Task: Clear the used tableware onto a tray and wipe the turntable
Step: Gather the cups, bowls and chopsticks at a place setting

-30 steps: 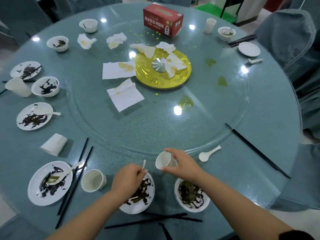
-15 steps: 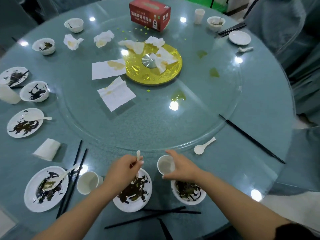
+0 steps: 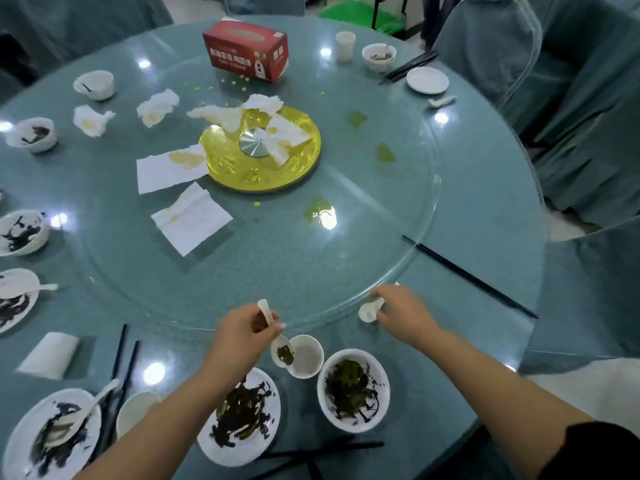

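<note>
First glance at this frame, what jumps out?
The yellow disc at the turntable's centre, ringed by stained napkins, with a red box behind it. At the near edge, the left hand holds a spoon over a cup while the right hand touches another spoon.

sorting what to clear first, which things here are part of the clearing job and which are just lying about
Part of the job:
- spoon held in the left hand
- second spoon under the right hand
- cup, bowl and plate with dark leftovers
- black chopsticks
- glass turntable with green spills

Just lying about:
- red box
- covered chair
</note>
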Available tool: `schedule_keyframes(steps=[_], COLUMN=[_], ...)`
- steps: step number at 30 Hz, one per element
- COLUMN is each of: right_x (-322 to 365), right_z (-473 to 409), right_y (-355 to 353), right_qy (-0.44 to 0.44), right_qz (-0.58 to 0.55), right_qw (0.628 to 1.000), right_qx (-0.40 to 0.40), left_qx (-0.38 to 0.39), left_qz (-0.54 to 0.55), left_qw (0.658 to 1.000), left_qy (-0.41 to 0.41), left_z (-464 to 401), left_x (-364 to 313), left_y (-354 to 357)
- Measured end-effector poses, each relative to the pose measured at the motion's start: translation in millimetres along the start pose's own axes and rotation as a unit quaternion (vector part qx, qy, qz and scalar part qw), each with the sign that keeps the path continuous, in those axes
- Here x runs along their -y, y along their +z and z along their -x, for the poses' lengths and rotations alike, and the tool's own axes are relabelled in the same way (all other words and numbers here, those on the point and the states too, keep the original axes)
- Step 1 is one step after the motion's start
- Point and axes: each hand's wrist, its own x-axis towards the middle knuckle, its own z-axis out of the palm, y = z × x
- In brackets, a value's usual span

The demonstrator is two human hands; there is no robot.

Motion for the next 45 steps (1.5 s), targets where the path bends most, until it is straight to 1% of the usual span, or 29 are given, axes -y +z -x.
schedule_keyframes(steps=[5, 9, 12, 15, 18, 21, 24, 27, 29, 32, 34, 36, 39, 41, 45], right_x=[-8.3, -6.9, -7.7, -4.4, 9.4, 36.7, 71.5, 106.0, 129.1, 161.4, 176.4, 190.6, 209.2, 219.5, 240.6], right_z=[-15.7, -17.9, -15.9, -12.8, -6.2, 1.0, 6.2, 16.9, 26.7, 42.1, 46.9, 48.6, 50.4, 51.4, 53.4], right_y=[6.2, 18.6, 24.2, 23.3, 12.6, -3.1, -7.6, 1.9, 10.2, 24.8, 35.8, 43.8, 48.0, 50.4, 59.7], right_qy=[-0.007, -0.043, -0.039, 0.000, 0.043, 0.062, 0.080, 0.093, 0.113, 0.163, 0.178, 0.186, 0.186, 0.183, 0.162], right_qz=[0.068, 0.160, 0.165, 0.094, -0.032, -0.172, -0.273, -0.364, -0.418, -0.537, -0.570, -0.593, -0.593, -0.581, -0.556], right_qw=[0.997, 0.986, 0.986, 0.995, 0.998, 0.981, 0.957, 0.927, 0.900, 0.813, 0.783, 0.767, 0.769, 0.780, 0.808], right_qx=[0.031, 0.009, -0.003, -0.020, -0.045, -0.070, -0.053, -0.005, 0.049, 0.157, 0.172, 0.162, 0.149, 0.139, 0.108], left_qx=[0.008, 0.003, 0.015, 0.010, -0.013, -0.037, -0.070, -0.114, -0.136, -0.145, -0.142, -0.118, -0.057, -0.028, 0.007], left_qz=[0.045, 0.050, 0.066, 0.087, 0.086, 0.088, 0.114, 0.137, 0.174, 0.295, 0.333, 0.347, 0.371, 0.379, 0.386], left_qw=[0.998, 0.998, 0.997, 0.996, 0.996, 0.995, 0.990, 0.981, 0.970, 0.935, 0.921, 0.919, 0.916, 0.914, 0.911], left_qy=[-0.044, -0.043, -0.036, -0.030, -0.030, -0.041, -0.053, -0.072, -0.098, -0.135, -0.146, -0.148, -0.139, -0.139, -0.144], left_z=[0.8, 3.4, 6.5, 8.9, 12.1, 14.2, 16.7, 21.8, 24.7, 29.8, 33.8, 39.9, 50.2, 57.0, 66.3], left_x=[-1.5, -0.3, 1.4, 1.6, 2.6, 6.9, 11.8, 18.4, 24.5, 32.4, 40.9, 50.8, 66.8, 75.6, 93.0], left_y=[3.2, 2.7, 2.1, -1.3, -7.4, -13.5, -18.1, -23.8, -29.6, -38.9, -44.2, -49.8, -57.5, -63.2, -74.6])
